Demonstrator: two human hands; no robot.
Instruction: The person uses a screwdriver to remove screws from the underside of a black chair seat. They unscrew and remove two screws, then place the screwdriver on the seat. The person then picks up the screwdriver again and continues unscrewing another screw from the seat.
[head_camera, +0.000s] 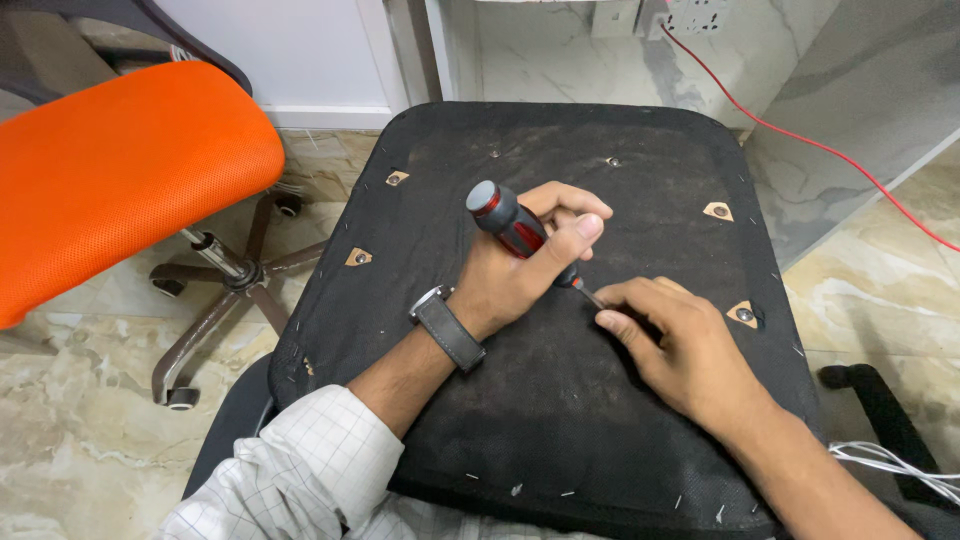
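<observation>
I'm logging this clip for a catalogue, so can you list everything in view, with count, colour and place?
Upturned seat base: one, black fabric underside, centre, under both hands.
Screwdriver: one, red and black handle, gripped in the left hand, tip down on the seat base.
Mounting cut-outs: four seen, tan triangular, around the seat base.
Office chair: one, orange seat, dark wheeled base, left.
Cable: one, red, upper right, running from a wall socket.
Wires: a bundle, white, lower right.
Floor: marbled beige tiles.
Wristwatch: one, dark strap, left wrist.
Left hand: around the screwdriver handle.
Right hand: fingertips at the screwdriver's shaft.
</observation>
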